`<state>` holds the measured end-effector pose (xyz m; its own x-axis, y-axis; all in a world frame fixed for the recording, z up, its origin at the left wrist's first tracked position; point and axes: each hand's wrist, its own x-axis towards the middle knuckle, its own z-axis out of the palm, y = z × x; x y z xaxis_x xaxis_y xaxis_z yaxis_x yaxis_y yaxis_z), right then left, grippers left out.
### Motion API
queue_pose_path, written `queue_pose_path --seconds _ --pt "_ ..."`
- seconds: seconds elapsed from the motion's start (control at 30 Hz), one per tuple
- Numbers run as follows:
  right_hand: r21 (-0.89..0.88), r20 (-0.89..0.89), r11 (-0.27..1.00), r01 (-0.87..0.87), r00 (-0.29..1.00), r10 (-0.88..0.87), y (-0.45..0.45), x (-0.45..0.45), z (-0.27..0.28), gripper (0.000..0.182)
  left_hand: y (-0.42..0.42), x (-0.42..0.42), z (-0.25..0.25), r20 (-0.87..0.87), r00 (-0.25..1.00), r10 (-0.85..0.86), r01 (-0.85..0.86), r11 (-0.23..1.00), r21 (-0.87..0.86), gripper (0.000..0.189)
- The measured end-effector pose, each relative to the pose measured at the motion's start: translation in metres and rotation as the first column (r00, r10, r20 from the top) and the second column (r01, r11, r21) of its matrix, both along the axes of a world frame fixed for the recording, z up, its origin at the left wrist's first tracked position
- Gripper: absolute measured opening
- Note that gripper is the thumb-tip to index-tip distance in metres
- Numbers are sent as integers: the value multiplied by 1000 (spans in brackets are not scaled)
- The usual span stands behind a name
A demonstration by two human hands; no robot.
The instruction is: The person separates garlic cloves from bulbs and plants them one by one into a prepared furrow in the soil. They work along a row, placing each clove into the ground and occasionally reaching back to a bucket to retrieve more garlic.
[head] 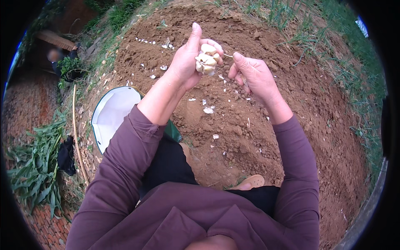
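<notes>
Several pale garlic cloves (207, 60), some with papery skin, rest in my left hand (191, 57), its thumb pointing up and away. My right hand (252, 73) is just to the right, pinching a thin pale strip (228, 55), perhaps garlic stem or skin, between thumb and forefinger. Something pale also shows under its curled fingers, too hidden to name. Both hands are raised above the tilled brown soil (250, 131). A short row of garlic cloves (145, 41) lies on the soil beyond my left hand, with more cloves (167, 46) and skins beside its right end.
A white-lined container (115, 109) stands by my left arm. Left of it are a wooden stick (76, 131), a dark cloth (66, 155) and cut green leaves (39, 168) on brick paving. A person (67, 64) is at far left. Green plants (328, 40) border the soil on the right.
</notes>
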<state>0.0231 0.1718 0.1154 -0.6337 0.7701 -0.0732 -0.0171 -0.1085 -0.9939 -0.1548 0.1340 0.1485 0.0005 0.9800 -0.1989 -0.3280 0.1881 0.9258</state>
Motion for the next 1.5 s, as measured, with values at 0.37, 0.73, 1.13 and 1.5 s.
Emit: queue_pose_path --seconds 0.37,0.73,1.13,1.5 --pt "-179 157 978 -110 978 139 -13 -11 5 50 -4 11 -16 -543 833 -106 -77 950 -302 73" --pt "-455 -250 879 -143 968 28 -12 -7 -26 43 -9 25 -7 -162 986 -48 15 980 -197 24" --pt "-474 -574 796 -376 818 45 2 0 -28 38 -3 17 -8 47 989 138 -126 970 -210 31" --pt "-395 -408 890 -228 911 53 -13 -13 -24 25 -3 23 -22 231 965 122 -59 964 -260 35"
